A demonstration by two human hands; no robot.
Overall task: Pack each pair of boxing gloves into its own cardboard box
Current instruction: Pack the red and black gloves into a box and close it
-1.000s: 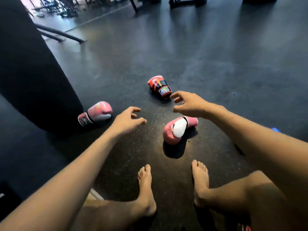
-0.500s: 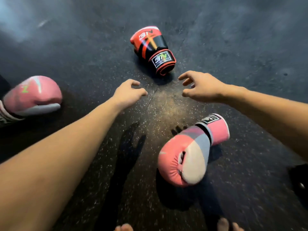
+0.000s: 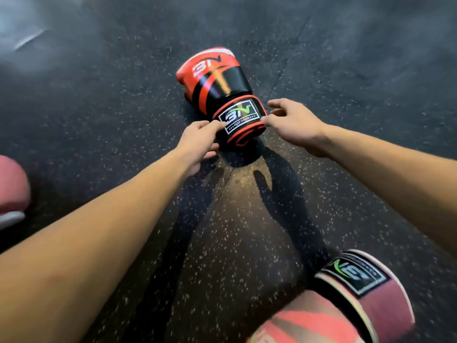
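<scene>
A red and black boxing glove (image 3: 217, 80) lies on the dark floor, its cuff pointing toward me. My left hand (image 3: 197, 142) grips the cuff's left side between thumb and curled fingers. On the cuff's right edge, my right hand (image 3: 294, 125) touches with the thumb, its fingers spread beside the cuff. A pink glove (image 3: 346, 308) with a black and white cuff lies at the bottom right, below my right forearm. A second pink glove (image 3: 11, 189) shows partly at the left edge. No cardboard box is in view.
The speckled black rubber floor (image 3: 247, 219) fills the view, with a seam running from the red glove toward me. My hands' shadows fall on it just below the cuff. A pale blurred streak (image 3: 27, 40) lies at the far left.
My head has dropped closer to the floor. Both hands moved forward from above the floor onto the red and black glove's cuff. The pink gloves slid toward the frame's edges.
</scene>
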